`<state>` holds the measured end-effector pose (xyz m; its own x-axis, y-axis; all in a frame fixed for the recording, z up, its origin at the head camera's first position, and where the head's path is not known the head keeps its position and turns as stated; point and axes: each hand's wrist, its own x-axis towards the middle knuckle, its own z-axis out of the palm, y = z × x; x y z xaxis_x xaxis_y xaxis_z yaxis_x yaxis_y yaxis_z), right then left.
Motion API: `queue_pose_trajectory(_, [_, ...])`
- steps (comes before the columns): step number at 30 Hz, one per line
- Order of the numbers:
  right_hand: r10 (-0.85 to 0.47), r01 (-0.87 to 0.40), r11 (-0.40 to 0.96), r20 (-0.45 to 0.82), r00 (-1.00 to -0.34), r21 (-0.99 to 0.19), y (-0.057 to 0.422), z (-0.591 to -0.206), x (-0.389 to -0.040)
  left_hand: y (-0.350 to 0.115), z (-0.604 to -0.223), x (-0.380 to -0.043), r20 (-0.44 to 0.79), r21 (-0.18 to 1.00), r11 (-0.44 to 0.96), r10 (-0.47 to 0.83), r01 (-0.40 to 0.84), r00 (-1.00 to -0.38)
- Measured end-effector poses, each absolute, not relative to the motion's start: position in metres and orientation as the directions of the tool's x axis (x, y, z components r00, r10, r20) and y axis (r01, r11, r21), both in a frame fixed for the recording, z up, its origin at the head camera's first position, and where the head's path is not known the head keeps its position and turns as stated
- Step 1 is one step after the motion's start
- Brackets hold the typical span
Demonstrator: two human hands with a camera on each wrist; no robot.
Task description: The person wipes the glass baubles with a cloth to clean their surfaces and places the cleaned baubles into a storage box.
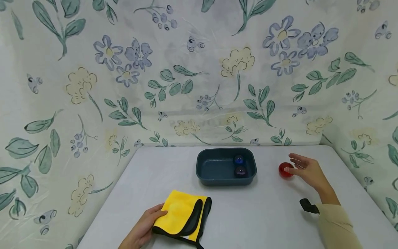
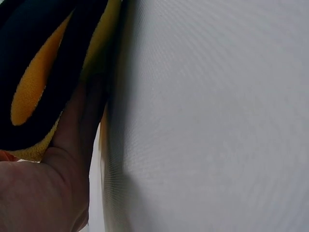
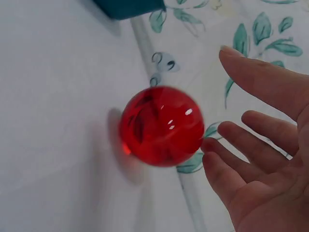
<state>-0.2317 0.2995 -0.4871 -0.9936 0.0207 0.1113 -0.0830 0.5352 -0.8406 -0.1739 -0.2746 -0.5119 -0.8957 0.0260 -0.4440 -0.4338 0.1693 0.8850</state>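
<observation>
Flowered sheeting (image 1: 199, 83) hangs behind and on both sides of a white table (image 1: 267, 214), where a dark blue tray (image 1: 214, 182) sits near the far edge. Left of the tray and nearer the person, the left hand (image 1: 144, 226) pinches a folded yellow cloth (image 1: 180, 211) with black edging; a light, steady hold should keep its folds together. Inside the tray, toward its right end, lie a blue ball (image 1: 238, 159) and, nearer the person, a darker ball (image 1: 240, 172). Right of the tray, the red ball (image 1: 283, 169) rests on the table, with the right hand (image 1: 306, 171) just beside it, fingers loosely spread and not closed round it. Such a smooth ball would likely roll, so the thumb and fingers do best to come in slowly from opposite sides and close evenly.

Left of the tray, the cloth hides the left fingertips; inside it, the darker ball's colour is uncertain; to its right, whether the right thumb touches the red ball cannot be told, and the frame cuts off the sleeve (image 1: 337, 224).
</observation>
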Motion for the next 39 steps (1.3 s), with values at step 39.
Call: queue_pose_trajectory(39, [0.091,0.083,0.539,-0.040,-0.995,-0.838,0.296,-0.519,-0.231,-0.279,-0.505,-0.172,-0.444,0.893,0.147,0.141,-0.424,-0.885])
